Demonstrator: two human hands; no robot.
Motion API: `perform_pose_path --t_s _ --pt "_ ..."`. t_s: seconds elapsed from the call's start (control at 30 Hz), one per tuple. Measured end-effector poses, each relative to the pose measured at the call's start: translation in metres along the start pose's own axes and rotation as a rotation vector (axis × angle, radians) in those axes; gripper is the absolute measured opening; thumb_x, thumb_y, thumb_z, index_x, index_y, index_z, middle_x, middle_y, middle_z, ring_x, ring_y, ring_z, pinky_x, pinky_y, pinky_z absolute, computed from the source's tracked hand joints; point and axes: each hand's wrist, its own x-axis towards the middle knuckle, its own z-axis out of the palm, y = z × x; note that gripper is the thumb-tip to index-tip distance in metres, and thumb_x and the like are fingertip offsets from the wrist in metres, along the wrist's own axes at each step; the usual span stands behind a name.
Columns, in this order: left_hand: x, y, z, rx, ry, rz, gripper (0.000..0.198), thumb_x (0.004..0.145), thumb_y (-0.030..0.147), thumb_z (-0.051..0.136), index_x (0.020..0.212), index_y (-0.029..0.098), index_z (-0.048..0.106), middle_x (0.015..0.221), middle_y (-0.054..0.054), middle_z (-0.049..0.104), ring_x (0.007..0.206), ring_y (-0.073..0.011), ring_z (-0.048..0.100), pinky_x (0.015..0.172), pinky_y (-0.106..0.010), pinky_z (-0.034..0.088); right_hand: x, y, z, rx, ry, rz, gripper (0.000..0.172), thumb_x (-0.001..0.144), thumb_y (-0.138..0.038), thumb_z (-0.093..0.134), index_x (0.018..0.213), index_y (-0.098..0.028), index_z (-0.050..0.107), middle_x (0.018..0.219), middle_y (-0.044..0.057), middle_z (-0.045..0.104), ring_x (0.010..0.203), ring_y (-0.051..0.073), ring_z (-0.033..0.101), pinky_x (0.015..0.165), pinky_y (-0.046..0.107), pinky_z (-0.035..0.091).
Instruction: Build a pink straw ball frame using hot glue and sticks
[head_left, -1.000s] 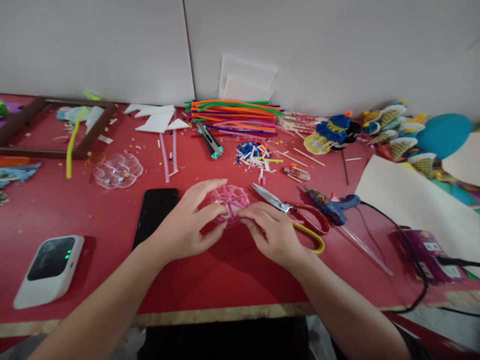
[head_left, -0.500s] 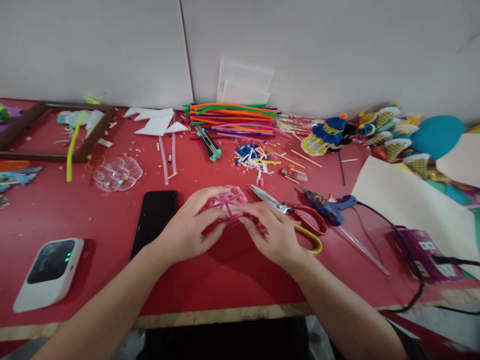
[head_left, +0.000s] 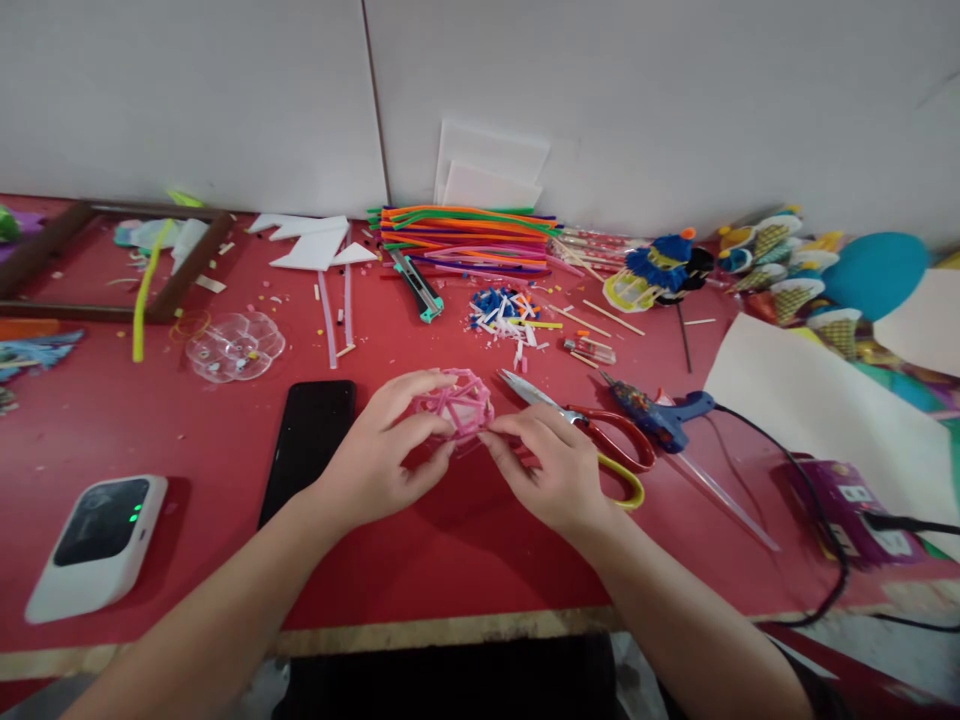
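A small round openwork piece (head_left: 463, 402) of pink strips, with white showing inside, is held up in front of me. My left hand (head_left: 401, 437) grips its left side, thumb and fingers curled round it. The fingertips of my right hand (head_left: 544, 455) are pinched together at its lower right edge. Whether a separate strip lies between those right fingertips is too small to tell. Just beyond my right hand lie scissors (head_left: 555, 405) with one red and one yellow handle. A black phone (head_left: 309, 440) rests left of my left hand.
A blue hot glue gun (head_left: 664, 415) with its cord lies at right, near a purple power strip (head_left: 855, 510). Behind are a utility knife (head_left: 416, 287), cut scraps (head_left: 502, 310), pipe cleaners (head_left: 465, 240) and a clear flower-shaped tray (head_left: 236, 347). A white device (head_left: 97, 550) sits front left.
The pink piece has turned slightly in my left hand. My right fingertips have shifted a little down along its right edge.
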Motion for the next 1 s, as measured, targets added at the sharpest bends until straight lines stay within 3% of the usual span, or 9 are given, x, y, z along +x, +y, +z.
perform_pose_path --t_s 0.43,0.77,0.9,1.0 --pt "-0.002 -0.002 0.003 0.107 0.104 -0.046 0.009 0.092 0.016 0.066 0.098 0.022 0.064 0.136 -0.012 0.062 0.129 -0.0274 0.062 0.105 -0.045 0.055 0.000 -0.011 -0.001 0.104 -0.062 -0.099 0.009 0.097 -0.016 0.062 0.094 -0.019 0.070 0.070 0.002 0.073 0.057 0.012 0.063 0.056 0.026 0.054" --pt "-0.004 -0.008 0.006 0.145 0.088 -0.061 0.007 0.093 0.016 0.062 0.098 0.021 0.065 0.134 -0.013 0.063 0.129 -0.0293 0.061 0.106 -0.049 0.054 -0.010 0.003 0.009 0.146 -0.237 -0.147 0.015 0.099 -0.027 0.060 0.106 -0.018 0.070 0.079 0.005 0.078 0.066 0.016 0.072 0.060 0.027 0.059" --pt "-0.004 -0.011 0.007 0.162 0.090 -0.045 0.007 0.093 0.017 0.063 0.098 0.020 0.066 0.133 -0.015 0.064 0.129 -0.0302 0.060 0.105 -0.052 0.054 0.009 -0.008 -0.006 0.132 -0.131 -0.104 0.015 0.094 -0.019 0.059 0.106 -0.020 0.069 0.086 0.006 0.078 0.076 0.019 0.075 0.069 0.032 0.063" --pt "-0.004 -0.011 0.007 0.138 0.079 -0.026 0.008 0.092 0.015 0.063 0.097 0.020 0.067 0.132 -0.016 0.064 0.129 -0.0309 0.060 0.104 -0.053 0.055 0.028 -0.039 -0.033 0.109 -0.085 -0.112 0.034 0.087 -0.006 0.052 0.110 -0.024 0.068 0.089 0.005 0.077 0.082 0.022 0.074 0.075 0.037 0.065"
